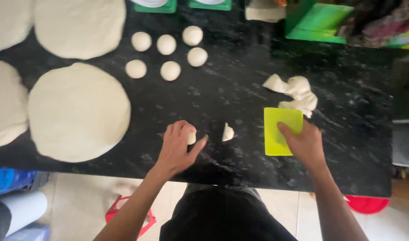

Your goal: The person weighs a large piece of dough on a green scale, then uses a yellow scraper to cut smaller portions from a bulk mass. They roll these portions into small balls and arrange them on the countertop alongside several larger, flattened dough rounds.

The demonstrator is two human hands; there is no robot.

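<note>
My left hand (178, 148) cups a small piece of white dough (192, 138) against the black stone counter (222, 89). A second small cut piece of dough (227, 132) lies just to its right, untouched. My right hand (304, 143) holds a yellow-green plastic scraper (280, 129) flat on the counter. Behind the scraper sits an irregular lump of dough (298, 91). Several round dough balls (169, 51) lie in two rows farther back.
Large flat rolled dough discs (78, 111) (79, 27) cover the left of the counter. Green containers (318, 20) stand along the back edge. A red stool (119, 212) and a red round object (367, 204) are on the floor below.
</note>
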